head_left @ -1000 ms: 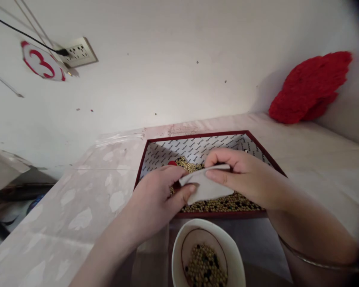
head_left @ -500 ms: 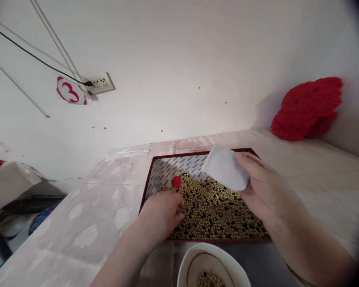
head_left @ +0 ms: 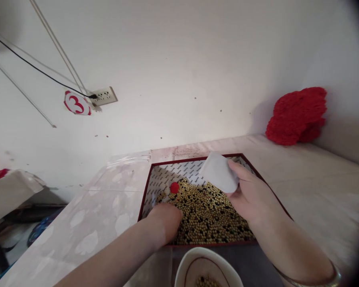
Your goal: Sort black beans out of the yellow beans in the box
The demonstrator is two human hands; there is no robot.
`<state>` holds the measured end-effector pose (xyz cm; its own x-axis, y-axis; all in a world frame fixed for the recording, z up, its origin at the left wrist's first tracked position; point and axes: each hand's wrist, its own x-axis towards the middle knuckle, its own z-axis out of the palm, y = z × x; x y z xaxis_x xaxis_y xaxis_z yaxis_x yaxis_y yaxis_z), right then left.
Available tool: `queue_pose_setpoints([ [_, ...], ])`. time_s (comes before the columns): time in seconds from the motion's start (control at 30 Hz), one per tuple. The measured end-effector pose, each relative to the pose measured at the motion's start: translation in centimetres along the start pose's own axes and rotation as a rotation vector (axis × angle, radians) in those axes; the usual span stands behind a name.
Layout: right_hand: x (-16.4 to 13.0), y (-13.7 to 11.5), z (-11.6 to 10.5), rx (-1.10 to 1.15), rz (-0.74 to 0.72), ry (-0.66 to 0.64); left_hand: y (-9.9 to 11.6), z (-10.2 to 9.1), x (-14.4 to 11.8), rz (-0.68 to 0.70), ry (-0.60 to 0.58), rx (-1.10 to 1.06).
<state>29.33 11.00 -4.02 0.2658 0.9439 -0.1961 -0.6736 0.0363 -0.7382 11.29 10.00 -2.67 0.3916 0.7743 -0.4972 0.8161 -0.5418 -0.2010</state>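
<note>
A shallow dark-red box (head_left: 144,195) with a printed white lining sits on the table, filled with yellow and dark beans (head_left: 208,217). A small red ball (head_left: 174,187) lies on the beans at the back left. My left hand (head_left: 166,221) rests among the beans at the box's near left, fingers curled down into them. My right hand (head_left: 251,195) holds a white folded paper (head_left: 217,172) over the back of the box. A white bowl (head_left: 208,272) with some beans stands just in front of the box.
The table (head_left: 89,223) has a pale patterned cover and meets a white wall. A red fluffy cushion (head_left: 296,115) lies at the back right. A wall socket (head_left: 104,96) and a red "3" sign (head_left: 77,103) are on the wall at left.
Both hands held the white paper together; now my left hand has let go and dropped into the beans, while my right hand carried the paper to the back of the box.
</note>
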Motion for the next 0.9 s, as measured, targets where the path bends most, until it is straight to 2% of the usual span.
queue_pose_setpoints([
  [0.27,-0.6,0.4,0.6,0.053,0.072,-0.047,0.0,0.1,0.1,0.006,0.013,0.054],
  [0.53,-1.3,-0.1,0.9,0.023,0.07,-0.054,0.0,1.2,0.4,0.009,0.013,0.084],
  [0.63,-1.3,0.0,0.7,-0.003,0.067,-0.051,-0.2,1.1,0.5,-0.029,0.049,0.058],
  [0.8,-1.5,0.3,0.8,-0.01,0.112,-0.102,-1.1,0.0,-0.6,-0.116,0.268,-0.038],
  [0.87,-1.7,0.4,1.0,-0.031,0.125,-0.143,-1.2,-0.3,-1.6,-0.158,0.442,-0.103],
  [0.9,-1.9,0.5,1.1,-0.048,0.128,-0.171,-1.1,-0.4,-2.1,-0.17,0.585,-0.162],
])
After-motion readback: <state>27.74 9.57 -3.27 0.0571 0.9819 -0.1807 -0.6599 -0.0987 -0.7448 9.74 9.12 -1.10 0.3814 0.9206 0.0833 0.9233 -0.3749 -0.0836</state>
